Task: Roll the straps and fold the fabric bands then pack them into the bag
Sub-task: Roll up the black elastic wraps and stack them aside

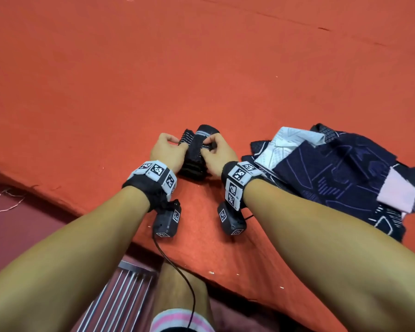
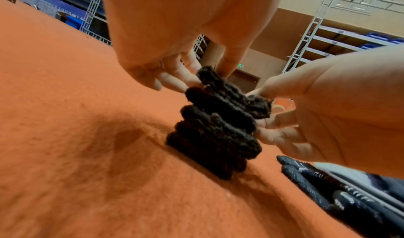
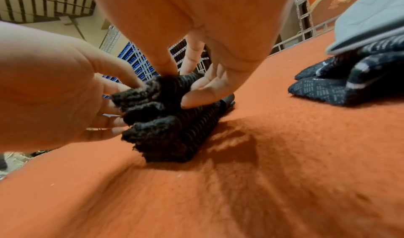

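A black ribbed fabric band (image 1: 194,155) lies folded into a stack of several layers on the orange felt table (image 1: 201,68). My left hand (image 1: 177,143) pinches the top layers at their left side, thumb above and fingers beneath. My right hand (image 1: 207,147) pinches the same top layers from the right. The left wrist view shows the stack (image 2: 216,134) edge-on, its lower layers resting on the felt and the upper ones lifted between both hands. In the right wrist view my right hand (image 3: 177,84) pinches the band (image 3: 174,131). The navy patterned bag (image 1: 333,173) lies crumpled just right of my right wrist.
The table's near edge (image 1: 86,207) runs diagonally under my forearms. Below it stand a metal grille (image 1: 120,291) and my knee. A cable (image 1: 177,271) hangs from the left wrist camera. The bag (image 3: 349,79) lies close on the right, with metal shelving (image 2: 317,39) behind.
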A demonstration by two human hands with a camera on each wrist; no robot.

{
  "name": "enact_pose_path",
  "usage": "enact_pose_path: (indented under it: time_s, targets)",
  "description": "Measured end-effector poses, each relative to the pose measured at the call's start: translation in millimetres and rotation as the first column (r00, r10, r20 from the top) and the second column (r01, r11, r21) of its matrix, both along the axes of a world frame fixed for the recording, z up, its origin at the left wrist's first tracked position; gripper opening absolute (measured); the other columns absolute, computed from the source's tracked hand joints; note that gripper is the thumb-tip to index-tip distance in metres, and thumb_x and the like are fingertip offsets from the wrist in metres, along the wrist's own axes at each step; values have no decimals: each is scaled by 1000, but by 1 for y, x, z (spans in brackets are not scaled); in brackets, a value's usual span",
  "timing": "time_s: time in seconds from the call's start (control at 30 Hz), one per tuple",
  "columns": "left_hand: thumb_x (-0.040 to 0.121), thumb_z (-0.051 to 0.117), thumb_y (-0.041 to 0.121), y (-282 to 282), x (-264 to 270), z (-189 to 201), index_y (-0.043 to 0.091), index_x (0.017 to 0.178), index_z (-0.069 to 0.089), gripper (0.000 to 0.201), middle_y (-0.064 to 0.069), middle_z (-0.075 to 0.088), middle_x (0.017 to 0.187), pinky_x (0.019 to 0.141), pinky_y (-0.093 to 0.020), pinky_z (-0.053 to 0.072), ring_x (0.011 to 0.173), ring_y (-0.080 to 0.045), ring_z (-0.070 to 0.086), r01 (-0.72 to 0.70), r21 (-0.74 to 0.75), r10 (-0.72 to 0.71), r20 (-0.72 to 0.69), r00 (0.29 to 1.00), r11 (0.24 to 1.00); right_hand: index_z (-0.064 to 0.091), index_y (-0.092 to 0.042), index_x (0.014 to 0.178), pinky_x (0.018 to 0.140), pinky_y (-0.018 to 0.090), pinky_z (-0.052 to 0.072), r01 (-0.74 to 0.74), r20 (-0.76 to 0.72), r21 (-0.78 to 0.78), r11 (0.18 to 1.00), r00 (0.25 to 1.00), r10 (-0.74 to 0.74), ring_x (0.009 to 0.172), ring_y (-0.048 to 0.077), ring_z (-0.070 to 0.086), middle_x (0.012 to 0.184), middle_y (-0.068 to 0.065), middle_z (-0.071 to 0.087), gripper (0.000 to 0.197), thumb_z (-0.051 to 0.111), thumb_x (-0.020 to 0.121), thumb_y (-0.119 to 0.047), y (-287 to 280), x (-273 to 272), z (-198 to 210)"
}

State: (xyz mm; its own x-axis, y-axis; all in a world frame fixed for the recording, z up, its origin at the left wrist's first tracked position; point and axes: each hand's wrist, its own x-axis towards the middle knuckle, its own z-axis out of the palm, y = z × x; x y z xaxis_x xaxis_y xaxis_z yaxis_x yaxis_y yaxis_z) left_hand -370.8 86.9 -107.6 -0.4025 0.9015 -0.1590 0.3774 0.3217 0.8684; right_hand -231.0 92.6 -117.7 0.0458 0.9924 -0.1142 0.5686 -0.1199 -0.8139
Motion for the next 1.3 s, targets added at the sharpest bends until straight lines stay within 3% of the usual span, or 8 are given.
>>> enact_pose_path:
  time_s: [0.17,0.27,0.37,0.5,0.73,0.9,1.1,1.3]
  targets:
    - [86,66,27,0,2,10,18,113,56,30,6,60,86,73,-31,45,89,-22,62,24,-42,-24,-11,1000,999,52,-32,122,85,38,53,-42,5,-24,999,999,42,94,29,67,105,1,68,30,58,93,-35,-1,1,12]
    - [83,67,33,-3,2,16,21,116,53,37,-1,62,102,79,-32,47,94,-24,63,28,-65,-30,-15,999,997,49,-30,134,93,33,47,-41,13,-15,999,999,41,111,27,61,126,5,64,42,58,94,-36,-3,2,20]
    - [76,62,42,-11,3,27,27,113,48,41,-7,60,121,92,-42,50,105,-28,61,-18,-41,16,-49,999,999,46,-34,136,84,29,43,-27,35,-19,999,999,28,106,29,62,123,8,61,45,55,93,-42,-7,10,27]
    - [83,60,37,-25,16,50,28,113,53,33,1,56,123,106,-44,36,121,-24,47,-79,91,99,-235,967,993,49,-35,129,79,37,52,-8,29,-28,1000,1000,9,87,30,65,103,9,67,43,55,89,-49,-19,26,36]
    - [81,60,30,-47,94,90,31,92,58,11,6,66,105,97,-44,46,106,-23,60,110,196,-78,-163,983,974,52,-30,123,89,45,54,81,9,-2,997,997,-81,92,31,69,105,7,68,38,57,91,-48,-54,92,60]
    - [87,61,20,-73,172,91,22,95,62,8,6,66,95,81,-28,45,94,-21,62,281,190,-259,-130,957,941,52,-26,126,95,43,50,158,53,-22,987,986,-157,101,30,66,111,9,69,39,54,92,-43,-91,172,77]
    - [86,60,17,-112,293,82,24,91,69,12,9,68,90,77,-22,38,90,-15,62,502,152,-491,-105,865,851,53,-20,129,93,31,46,374,94,-14,927,924,-371,95,20,57,106,0,61,37,56,97,-39,-162,296,82]
    - [85,63,14,-167,401,64,23,90,69,12,8,67,87,75,-20,37,85,-12,60,684,113,-682,-63,729,721,58,-18,123,90,32,43,562,185,-80,823,820,-542,110,31,62,118,10,66,33,58,94,-34,-234,401,62]
